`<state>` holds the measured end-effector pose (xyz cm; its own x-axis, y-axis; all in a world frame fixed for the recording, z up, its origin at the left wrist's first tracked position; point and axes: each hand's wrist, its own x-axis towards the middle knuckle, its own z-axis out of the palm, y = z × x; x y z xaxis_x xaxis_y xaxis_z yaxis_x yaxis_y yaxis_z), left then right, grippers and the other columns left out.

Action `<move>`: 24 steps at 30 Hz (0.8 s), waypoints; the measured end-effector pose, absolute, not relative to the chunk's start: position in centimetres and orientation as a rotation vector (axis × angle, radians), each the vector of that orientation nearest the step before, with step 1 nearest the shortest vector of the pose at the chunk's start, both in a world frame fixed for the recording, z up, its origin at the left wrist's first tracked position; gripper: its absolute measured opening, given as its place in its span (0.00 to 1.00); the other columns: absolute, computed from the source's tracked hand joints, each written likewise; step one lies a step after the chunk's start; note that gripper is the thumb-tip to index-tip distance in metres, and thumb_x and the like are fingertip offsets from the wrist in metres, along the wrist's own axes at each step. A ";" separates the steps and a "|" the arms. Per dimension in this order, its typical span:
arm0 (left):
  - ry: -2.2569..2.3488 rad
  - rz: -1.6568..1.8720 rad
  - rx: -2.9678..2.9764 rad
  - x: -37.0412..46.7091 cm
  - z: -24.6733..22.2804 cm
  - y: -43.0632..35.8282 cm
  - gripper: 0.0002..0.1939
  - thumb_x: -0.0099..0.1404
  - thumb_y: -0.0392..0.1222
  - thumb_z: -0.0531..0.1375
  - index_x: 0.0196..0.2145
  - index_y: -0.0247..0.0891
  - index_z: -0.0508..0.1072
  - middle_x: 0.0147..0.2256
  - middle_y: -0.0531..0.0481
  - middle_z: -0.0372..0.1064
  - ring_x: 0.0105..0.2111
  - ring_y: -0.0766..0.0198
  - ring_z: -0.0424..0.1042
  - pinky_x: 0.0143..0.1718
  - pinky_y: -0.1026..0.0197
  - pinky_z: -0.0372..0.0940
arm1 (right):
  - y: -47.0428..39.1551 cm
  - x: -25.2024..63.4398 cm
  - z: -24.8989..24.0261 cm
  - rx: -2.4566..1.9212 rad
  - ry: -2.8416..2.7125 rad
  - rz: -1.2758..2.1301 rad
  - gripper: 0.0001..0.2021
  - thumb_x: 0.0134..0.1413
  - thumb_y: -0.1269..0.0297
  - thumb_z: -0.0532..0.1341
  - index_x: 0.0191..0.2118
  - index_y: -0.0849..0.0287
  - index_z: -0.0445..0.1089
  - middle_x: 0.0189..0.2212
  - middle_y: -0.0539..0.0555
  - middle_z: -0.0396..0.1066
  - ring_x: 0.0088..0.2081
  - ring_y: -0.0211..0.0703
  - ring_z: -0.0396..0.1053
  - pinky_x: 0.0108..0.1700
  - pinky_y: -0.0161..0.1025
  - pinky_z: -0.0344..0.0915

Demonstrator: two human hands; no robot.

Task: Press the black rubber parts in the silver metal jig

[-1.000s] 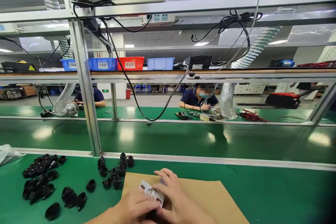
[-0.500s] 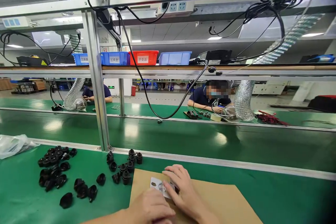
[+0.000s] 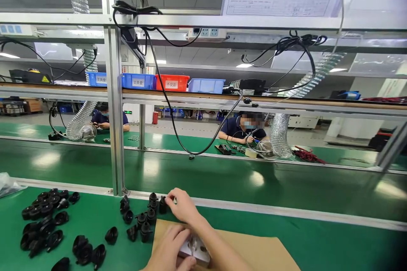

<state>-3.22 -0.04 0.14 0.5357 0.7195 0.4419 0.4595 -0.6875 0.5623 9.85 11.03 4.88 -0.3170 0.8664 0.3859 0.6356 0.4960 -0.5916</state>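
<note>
Clasping a silver, rectangular metallic block with oval holes (image 3: 201, 254) on a flat tan cardboard sheet (image 3: 257, 250) with the curled left hand (image 3: 170, 249); touching a stubby black cylindrical part (image 3: 162, 206) on the smooth green tabletop (image 3: 330, 241) with the bent right hand (image 3: 183, 208), cannot tell whether pinching.

This is a factory workshop, as the green worktop (image 3: 330, 245), metal frame (image 3: 116, 135), plastic bins (image 3: 206, 86) and flexible ducts (image 3: 280, 135) show.

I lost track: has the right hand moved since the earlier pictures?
Yes: judged against the brown cardboard sheet, the right hand moved forward and left, to a black fitting.
</note>
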 end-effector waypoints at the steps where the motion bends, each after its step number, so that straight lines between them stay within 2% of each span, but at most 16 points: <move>1: 0.977 0.937 2.370 -3.2 -0.1 0.0 0.34 0.63 0.37 0.67 0.66 0.44 0.67 0.62 0.36 0.69 0.60 0.42 0.70 0.63 0.41 0.70 | 10.9 10.8 4.7 -1.245 -2.040 0.443 0.11 0.65 0.65 0.58 0.35 0.58 0.77 0.34 0.54 0.78 0.38 0.46 0.75 0.42 0.39 0.66; 3: 1.025 0.935 2.310 -3.0 -0.2 -0.3 0.34 0.62 0.36 0.67 0.65 0.44 0.67 0.63 0.37 0.68 0.61 0.42 0.70 0.64 0.41 0.69 | 10.4 13.2 4.4 -1.289 -1.997 0.458 0.16 0.69 0.63 0.52 0.36 0.58 0.76 0.32 0.54 0.77 0.33 0.45 0.73 0.36 0.38 0.65; 5: 1.074 0.938 2.257 -2.7 0.0 -0.8 0.33 0.63 0.36 0.67 0.65 0.44 0.68 0.62 0.37 0.69 0.61 0.43 0.71 0.64 0.40 0.69 | 9.7 15.2 4.4 -1.328 -1.989 0.468 0.16 0.69 0.60 0.52 0.39 0.58 0.76 0.32 0.54 0.77 0.31 0.45 0.71 0.34 0.39 0.64; 9: 1.103 0.966 2.207 -2.1 0.1 -1.2 0.31 0.64 0.37 0.68 0.63 0.45 0.70 0.60 0.39 0.72 0.59 0.43 0.72 0.63 0.40 0.70 | 9.8 15.3 4.7 -1.360 -2.065 0.455 0.09 0.64 0.61 0.61 0.44 0.56 0.78 0.40 0.55 0.79 0.41 0.49 0.75 0.45 0.42 0.68; 12: 1.057 1.005 2.250 -2.2 -0.4 -1.0 0.32 0.63 0.38 0.68 0.64 0.44 0.70 0.62 0.38 0.71 0.60 0.42 0.72 0.64 0.40 0.70 | 11.5 12.5 5.0 -1.420 -2.123 0.441 0.10 0.68 0.61 0.60 0.46 0.58 0.77 0.42 0.56 0.79 0.47 0.49 0.75 0.52 0.46 0.69; 16: 1.042 1.031 2.314 -2.8 -1.2 -0.5 0.33 0.62 0.37 0.68 0.64 0.42 0.70 0.63 0.35 0.70 0.61 0.41 0.72 0.63 0.41 0.71 | 14.3 9.3 5.4 -1.474 -2.244 0.491 0.16 0.70 0.54 0.64 0.52 0.61 0.73 0.48 0.57 0.76 0.48 0.50 0.75 0.53 0.53 0.73; 20: 1.036 1.040 2.383 -3.7 -2.1 0.6 0.34 0.61 0.39 0.68 0.64 0.41 0.71 0.62 0.35 0.72 0.60 0.42 0.74 0.61 0.43 0.73 | 14.9 8.6 5.9 -1.382 -2.446 0.557 0.16 0.69 0.54 0.65 0.54 0.60 0.74 0.48 0.56 0.77 0.45 0.47 0.77 0.50 0.50 0.76; 22: 1.031 1.066 2.414 -4.1 -2.6 1.1 0.31 0.63 0.43 0.68 0.64 0.44 0.72 0.62 0.37 0.74 0.60 0.42 0.75 0.61 0.44 0.74 | 13.9 8.9 6.6 -1.403 -2.475 0.515 0.15 0.67 0.56 0.66 0.53 0.60 0.74 0.47 0.56 0.78 0.46 0.49 0.77 0.50 0.50 0.75; 24: 1.084 1.154 2.391 -4.1 -2.9 1.8 0.25 0.66 0.51 0.66 0.61 0.47 0.76 0.59 0.40 0.77 0.58 0.41 0.77 0.60 0.44 0.75 | 12.7 9.3 7.4 -1.464 -2.464 0.447 0.18 0.56 0.61 0.72 0.51 0.59 0.75 0.46 0.57 0.79 0.48 0.54 0.78 0.49 0.49 0.75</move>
<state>-4.12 1.82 -2.95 0.4021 0.7274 0.5561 0.5096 -0.6824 0.5240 9.32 12.71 7.44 -0.4689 0.8819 0.0492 0.8084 0.4509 -0.3784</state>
